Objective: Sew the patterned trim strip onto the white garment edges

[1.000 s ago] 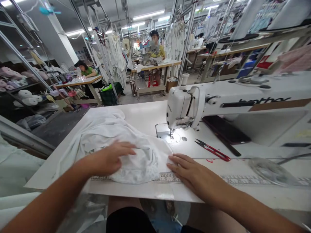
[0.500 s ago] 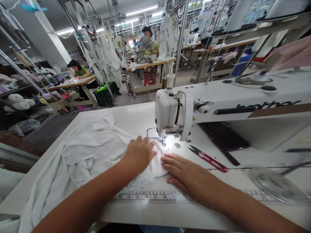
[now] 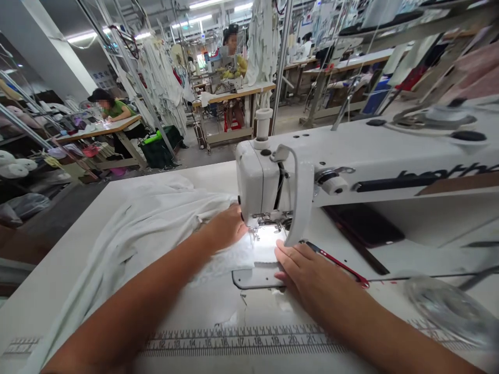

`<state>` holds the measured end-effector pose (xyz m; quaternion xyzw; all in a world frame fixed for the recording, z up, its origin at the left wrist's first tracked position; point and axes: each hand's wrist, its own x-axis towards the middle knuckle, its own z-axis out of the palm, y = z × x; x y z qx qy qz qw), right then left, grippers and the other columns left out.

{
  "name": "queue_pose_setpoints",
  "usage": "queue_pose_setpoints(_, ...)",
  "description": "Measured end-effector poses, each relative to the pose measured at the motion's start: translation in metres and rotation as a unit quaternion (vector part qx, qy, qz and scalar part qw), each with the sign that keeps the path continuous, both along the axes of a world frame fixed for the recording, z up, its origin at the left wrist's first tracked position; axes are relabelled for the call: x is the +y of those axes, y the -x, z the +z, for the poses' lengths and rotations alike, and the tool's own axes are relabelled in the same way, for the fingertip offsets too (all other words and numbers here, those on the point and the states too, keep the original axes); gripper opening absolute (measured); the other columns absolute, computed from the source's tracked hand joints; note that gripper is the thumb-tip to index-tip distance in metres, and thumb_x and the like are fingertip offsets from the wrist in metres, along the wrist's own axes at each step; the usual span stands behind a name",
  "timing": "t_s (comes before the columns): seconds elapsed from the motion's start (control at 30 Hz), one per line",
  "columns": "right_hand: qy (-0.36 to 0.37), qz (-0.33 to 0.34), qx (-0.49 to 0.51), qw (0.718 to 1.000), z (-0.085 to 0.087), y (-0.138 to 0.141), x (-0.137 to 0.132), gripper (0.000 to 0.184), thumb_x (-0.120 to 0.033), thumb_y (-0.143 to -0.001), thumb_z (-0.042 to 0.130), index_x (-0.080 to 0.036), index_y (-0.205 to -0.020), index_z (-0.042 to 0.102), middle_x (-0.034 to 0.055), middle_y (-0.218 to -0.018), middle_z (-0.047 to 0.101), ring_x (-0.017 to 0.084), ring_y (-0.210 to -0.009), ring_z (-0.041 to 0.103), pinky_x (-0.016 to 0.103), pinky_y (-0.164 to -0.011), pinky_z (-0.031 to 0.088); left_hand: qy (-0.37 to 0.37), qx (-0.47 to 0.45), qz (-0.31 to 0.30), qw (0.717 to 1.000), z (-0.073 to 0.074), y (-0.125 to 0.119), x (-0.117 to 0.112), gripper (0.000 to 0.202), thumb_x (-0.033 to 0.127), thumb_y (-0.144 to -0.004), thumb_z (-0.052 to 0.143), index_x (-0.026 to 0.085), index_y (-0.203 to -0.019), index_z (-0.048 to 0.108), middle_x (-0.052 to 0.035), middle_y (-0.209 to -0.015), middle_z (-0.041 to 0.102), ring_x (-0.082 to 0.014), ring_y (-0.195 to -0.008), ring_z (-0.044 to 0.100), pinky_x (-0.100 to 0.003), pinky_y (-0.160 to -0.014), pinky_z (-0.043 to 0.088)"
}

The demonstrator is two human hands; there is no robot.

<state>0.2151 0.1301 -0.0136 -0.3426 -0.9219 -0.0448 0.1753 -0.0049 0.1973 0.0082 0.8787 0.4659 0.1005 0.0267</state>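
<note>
A white garment [image 3: 152, 228] lies spread over the left half of the white sewing table [image 3: 50, 259]. Its near edge runs under the head of a white Brother sewing machine [image 3: 351, 166], at the lit needle area [image 3: 267, 236]. My left hand [image 3: 226, 228] rests on the cloth just left of the needle, its fingertips hidden behind the machine head. My right hand [image 3: 304, 270] lies flat with fingers stretched out on the cloth and needle plate, just right of the needle.
Red thread snips [image 3: 339, 265] lie right of my right hand, beside a dark flat object [image 3: 362, 223] under the machine arm. A ruler strip [image 3: 241, 340] runs along the table's front. A clear plastic piece [image 3: 444, 306] lies at right. Other people sew at tables behind.
Both hands have slid the garment's edge forward from the table's front to under the presser foot. The view has moved closer to the machine.
</note>
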Motion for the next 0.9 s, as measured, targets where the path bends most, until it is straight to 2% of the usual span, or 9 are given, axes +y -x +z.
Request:
queue_pose_setpoints(0.1, -0.001, 0.040, -0.005, 0.999, 0.009, 0.008, -0.007, 0.031, -0.006, -0.089, 0.040, -0.001, -0.108, 0.064, 0.0236, -0.111, 0.065, 0.033, -0.101, 0.061, 0.049, -0.086, 0.054, -0.032, -0.011, -0.020, 0.999, -0.001, 0.004, -0.023, 0.021, 0.015, -0.092, 0.045, 0.015, -0.081, 0.063, -0.0077, -0.086, 0.062, -0.0213, -0.092, 0.055, -0.035, -0.087, 0.046)
queue_pose_setpoints(0.17, 0.034, 0.061, 0.010, 0.997, 0.013, 0.014, -0.008, 0.035, -0.002, -0.087, 0.038, -0.004, -0.114, 0.061, 0.0210, -0.117, 0.063, 0.031, -0.109, 0.059, 0.046, -0.090, 0.054, -0.053, -0.017, -0.054, 0.997, -0.005, 0.003, -0.043, 0.021, 0.015, -0.094, 0.044, 0.015, -0.083, 0.062, -0.0061, -0.083, 0.061, -0.0203, -0.088, 0.054, -0.035, -0.086, 0.047)
queue_pose_setpoints(0.23, 0.074, 0.069, 0.031, 0.994, 0.011, 0.018, -0.008, 0.039, -0.001, -0.086, 0.037, -0.007, -0.118, 0.059, 0.0184, -0.119, 0.062, 0.028, -0.112, 0.058, 0.044, -0.092, 0.054, -0.056, -0.012, -0.078, 0.995, -0.009, 0.001, -0.061, 0.018, 0.013, -0.093, 0.044, 0.015, -0.090, 0.061, -0.0052, -0.085, 0.061, -0.0193, -0.085, 0.053, -0.033, -0.082, 0.048)
queue_pose_setpoints(0.33, 0.092, 0.076, 0.048, 0.992, 0.002, 0.016, -0.005, 0.041, -0.002, -0.088, 0.035, -0.009, -0.122, 0.056, 0.0169, -0.123, 0.060, 0.029, -0.118, 0.054, 0.048, -0.096, 0.052, -0.042, 0.009, -0.065, 0.997, -0.016, -0.002, -0.077, 0.019, 0.009, -0.092, 0.041, 0.014, -0.098, 0.058, -0.0074, -0.093, 0.061, -0.0206, -0.085, 0.052, -0.035, -0.079, 0.049)
queue_pose_setpoints(0.5, 0.107, 0.098, 0.046, 0.988, -0.003, 0.008, 0.001, 0.040, -0.008, -0.092, 0.040, -0.016, -0.130, 0.050, 0.0119, -0.133, 0.055, 0.026, -0.126, 0.048, 0.047, -0.101, 0.047, -0.039, 0.035, -0.040, 0.998, -0.017, -0.002, -0.079, 0.019, 0.008, -0.091, 0.040, 0.013, -0.097, 0.058, -0.0097, -0.096, 0.061, -0.0226, -0.087, 0.052, -0.038, -0.079, 0.050)
queue_pose_setpoints(0.77, 0.163, 0.052, 0.085, 0.982, 0.004, 0.008, 0.005, 0.028, -0.013, -0.094, 0.039, -0.017, -0.112, 0.061, 0.0121, -0.126, 0.061, 0.025, -0.117, 0.057, 0.046, -0.098, 0.049, -0.048, 0.027, -0.046, 0.997, -0.017, 0.006, -0.074, 0.018, 0.010, -0.092, 0.042, 0.013, -0.101, 0.058, -0.0082, -0.099, 0.063, -0.0220, -0.093, 0.053, -0.036, -0.082, 0.048)
queue_pose_setpoints(0.83, 0.172, 0.033, 0.094, 0.980, 0.004, 0.008, 0.006, 0.029, -0.013, -0.092, 0.039, -0.017, -0.109, 0.063, 0.0120, -0.123, 0.063, 0.026, -0.114, 0.059, 0.046, -0.095, 0.051, -0.053, 0.020, -0.041, 0.998, -0.012, 0.006, -0.071, 0.018, 0.012, -0.093, 0.043, 0.014, -0.102, 0.058, -0.0072, -0.095, 0.063, -0.0212, -0.090, 0.054, -0.035, -0.081, 0.047)
queue_pose_setpoints(0.9, 0.181, 0.025, 0.096, 0.978, 0.004, 0.007, 0.007, 0.030, -0.012, -0.091, 0.039, -0.017, -0.107, 0.064, 0.0117, -0.122, 0.064, 0.025, -0.111, 0.060, 0.044, -0.092, 0.053, -0.071, 0.026, -0.064, 0.995, -0.005, 0.004, -0.066, 0.018, 0.013, -0.094, 0.043, 0.014, -0.101, 0.059, -0.0062, -0.093, 0.063, -0.0201, -0.088, 0.054, -0.034, -0.081, 0.046)
